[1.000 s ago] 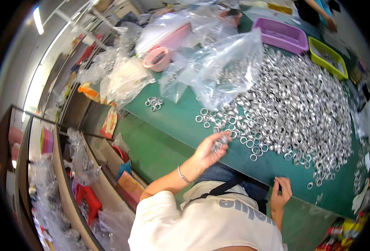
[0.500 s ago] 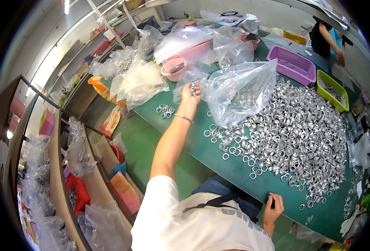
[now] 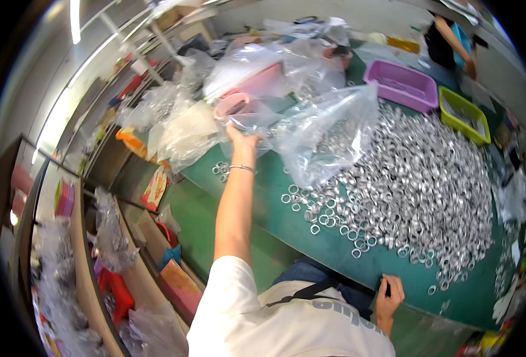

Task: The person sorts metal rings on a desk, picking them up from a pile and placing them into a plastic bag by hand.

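My left hand point(image 3: 243, 140) reaches across the green table to a thin clear plastic bag point(image 3: 254, 122) beside a round pink tub point(image 3: 232, 106). Its fingers are smeared and partly behind the film, so I cannot see what they hold. A few silvery metal rings point(image 3: 221, 171) lie left of my wrist. To the right, a larger clear bag point(image 3: 316, 140) with rings in it leans against a big heap of metal rings point(image 3: 417, 190). My right hand point(image 3: 389, 297) rests by the near table edge, its fingers curled around a dark spot I cannot make out.
A purple bin point(image 3: 403, 98) and a lime-green bin point(image 3: 462, 128) stand behind the heap. Filled plastic bags point(image 3: 182, 134) crowd the far left. Shelves point(image 3: 129, 253) with more bags stand at the left. Another person's arm point(image 3: 453, 44) shows at the far right.
My left hand has moved left and slightly down, to the clear bag by the pink tub. Rings seen in its fingers earlier are out of sight. My right hand stays put; the view has shifted slightly.
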### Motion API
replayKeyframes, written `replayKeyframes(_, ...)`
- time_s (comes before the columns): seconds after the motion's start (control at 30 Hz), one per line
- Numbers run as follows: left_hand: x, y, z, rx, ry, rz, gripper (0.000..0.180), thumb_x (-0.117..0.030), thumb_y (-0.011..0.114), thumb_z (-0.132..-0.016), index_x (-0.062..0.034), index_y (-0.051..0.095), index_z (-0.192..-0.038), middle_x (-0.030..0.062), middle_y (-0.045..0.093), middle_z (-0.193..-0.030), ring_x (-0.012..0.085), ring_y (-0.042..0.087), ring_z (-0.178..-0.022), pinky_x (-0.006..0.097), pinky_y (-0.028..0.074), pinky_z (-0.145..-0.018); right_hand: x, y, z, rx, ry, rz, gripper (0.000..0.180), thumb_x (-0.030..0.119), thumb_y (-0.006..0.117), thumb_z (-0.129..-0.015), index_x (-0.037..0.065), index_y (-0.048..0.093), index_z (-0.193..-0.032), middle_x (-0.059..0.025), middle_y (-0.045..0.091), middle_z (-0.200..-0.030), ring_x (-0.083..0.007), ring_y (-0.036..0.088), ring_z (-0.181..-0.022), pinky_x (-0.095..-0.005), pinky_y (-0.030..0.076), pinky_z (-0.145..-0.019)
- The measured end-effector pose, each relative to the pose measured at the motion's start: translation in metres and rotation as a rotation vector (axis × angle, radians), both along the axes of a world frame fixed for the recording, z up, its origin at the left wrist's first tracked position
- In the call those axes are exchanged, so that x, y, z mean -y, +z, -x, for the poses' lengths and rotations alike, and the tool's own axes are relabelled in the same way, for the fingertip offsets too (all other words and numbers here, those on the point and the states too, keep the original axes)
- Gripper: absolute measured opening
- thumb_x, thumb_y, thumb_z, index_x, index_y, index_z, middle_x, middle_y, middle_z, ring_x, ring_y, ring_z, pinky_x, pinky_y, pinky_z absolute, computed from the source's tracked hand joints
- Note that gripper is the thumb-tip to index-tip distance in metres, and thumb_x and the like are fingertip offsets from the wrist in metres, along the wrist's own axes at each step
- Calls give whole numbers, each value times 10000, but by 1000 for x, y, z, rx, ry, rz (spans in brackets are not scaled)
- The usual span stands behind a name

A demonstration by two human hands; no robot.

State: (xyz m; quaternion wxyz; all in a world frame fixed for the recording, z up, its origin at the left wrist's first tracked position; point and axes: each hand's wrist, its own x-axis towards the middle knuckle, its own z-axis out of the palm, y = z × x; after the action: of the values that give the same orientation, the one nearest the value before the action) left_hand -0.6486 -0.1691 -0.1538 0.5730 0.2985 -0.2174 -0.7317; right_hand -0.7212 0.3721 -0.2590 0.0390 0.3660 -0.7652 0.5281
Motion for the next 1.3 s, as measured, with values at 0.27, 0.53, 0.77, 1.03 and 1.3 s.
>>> replayKeyframes(0.27,-13,-21,-64,88,-38,200,277,-122,508,-856,27,577,-1079,142,623,-1026,299,611,-938,411,519,-831,-20,22,16,-126,-180,-5,139,-47,648,-737,-16,649,-873,-138,602,-867,-313,572,-833,-386,452,-762)
replayKeyframes(0.53,-270,-36,27,708,241,861,379,-15,484,-863,29,492,-1239,135,429,-1330,226,428,-1184,336,355,-991,-64,19,77,-190,-574,-469,568,245,686,-800,-8,482,-1266,-207,403,-1353,-415,324,-1285,-508,272,-1035)
replayKeyframes(0.77,-405,-45,105,545,-978,1678,448,2,589,-810,-27,501,-1249,159,492,-1294,353,444,-1221,408,352,-1010,-59,16,61,-177,-353,-286,299,122,680,-783,23,628,-1061,-151,528,-1247,-357,422,-1243,-489,307,-1031)
replayKeyframes(1.03,-467,-91,169,727,-867,2174,437,-231,609,-858,-63,513,-1249,142,447,-1342,338,339,-1307,549,300,-1028,-130,20,141,-283,-780,-349,147,15,640,-767,27,657,-912,-86,615,-1012,-283,532,-977,-390,387,-849)
replayKeyframes(1.3,-442,-82,132,862,-804,2314,461,-60,592,-754,-27,527,-1209,120,421,-1344,362,362,-1269,624,220,-1051,-142,22,123,-85,-606,-287,110,54,682,-744,15,631,-832,-81,616,-1027,-270,534,-989,-376,380,-859)
